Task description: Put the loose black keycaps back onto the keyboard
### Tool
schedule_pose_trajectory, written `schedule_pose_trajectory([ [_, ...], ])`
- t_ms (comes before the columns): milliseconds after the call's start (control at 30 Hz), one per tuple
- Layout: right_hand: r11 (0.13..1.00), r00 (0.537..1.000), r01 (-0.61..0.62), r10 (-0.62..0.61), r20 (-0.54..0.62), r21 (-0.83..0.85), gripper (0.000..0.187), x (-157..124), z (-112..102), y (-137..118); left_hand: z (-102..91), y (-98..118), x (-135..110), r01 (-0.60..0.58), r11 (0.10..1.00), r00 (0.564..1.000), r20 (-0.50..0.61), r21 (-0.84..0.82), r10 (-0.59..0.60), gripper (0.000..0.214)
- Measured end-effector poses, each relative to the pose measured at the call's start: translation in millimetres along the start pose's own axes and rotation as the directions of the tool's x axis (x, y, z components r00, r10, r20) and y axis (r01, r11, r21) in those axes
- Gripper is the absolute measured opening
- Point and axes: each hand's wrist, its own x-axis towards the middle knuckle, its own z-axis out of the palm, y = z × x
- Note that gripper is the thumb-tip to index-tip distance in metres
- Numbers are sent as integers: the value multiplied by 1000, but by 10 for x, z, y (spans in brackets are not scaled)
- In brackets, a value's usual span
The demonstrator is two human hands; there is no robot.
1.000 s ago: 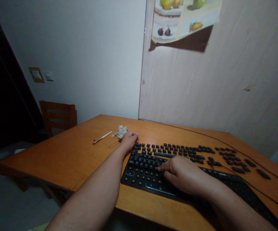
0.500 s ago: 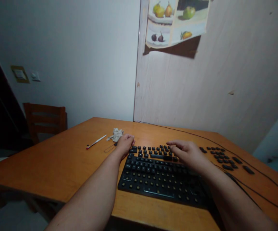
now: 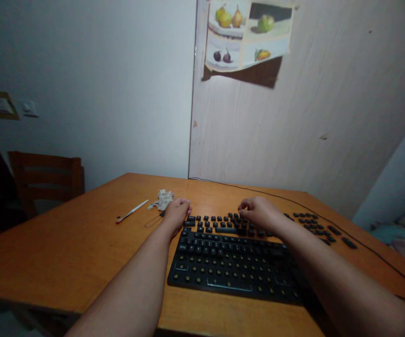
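Observation:
A black keyboard point(image 3: 228, 267) lies at the table's front edge, its upper rows capped and its lower rows showing bare key stems. Behind it, loose black keycaps point(image 3: 207, 224) are laid out in rows, with the long space bar point(image 3: 226, 230) among them. My left hand point(image 3: 177, 213) rests with curled fingers at the left end of these rows; whatever it may hold is hidden. Over the right part of the loose keycaps, my right hand point(image 3: 260, 212) has thumb and fingertips pinched together. Anything between those fingertips is too small to make out.
Left of my left hand are a crumpled grey cloth or tissue point(image 3: 162, 200), a thin wire loop point(image 3: 153, 222) and a white brush-like stick point(image 3: 132, 211). More keycaps point(image 3: 309, 224) lie at the right. A black cable point(image 3: 283, 197) crosses the table's back. A wooden chair point(image 3: 46, 175) stands left.
My right hand has moved slightly left, and its fingers have gone from loosely extended to pinched. My left hand keeps its place by the keycaps. The view has shifted a little to the right.

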Motion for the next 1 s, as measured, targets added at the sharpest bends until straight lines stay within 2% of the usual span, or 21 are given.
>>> schedule_pose_trajectory([
  [133, 998, 993, -40, 45, 108, -52, 18, 206, 83, 27, 6, 11, -3, 14, 1000, 1000, -17, 5, -14, 24],
  [267, 994, 971, -75, 90, 219, -77, 29, 370, 193, 42, 7, 20, -13, 9, 1000, 1000, -26, 1, -9, 23],
  [400, 995, 952, -79, 95, 292, -67, 31, 501, 298, 47, 2, 24, -17, 9, 1000, 1000, -20, 11, -8, 23],
  [733, 995, 926, -92, 101, 365, -42, 34, 736, 417, 81, 12, 31, -33, 15, 1000, 1000, -25, 16, -14, 25],
  [1000, 990, 920, -134, 144, 365, -51, 32, 802, 485, 113, 7, 16, -22, 6, 999, 1000, -15, 39, -6, 24],
])
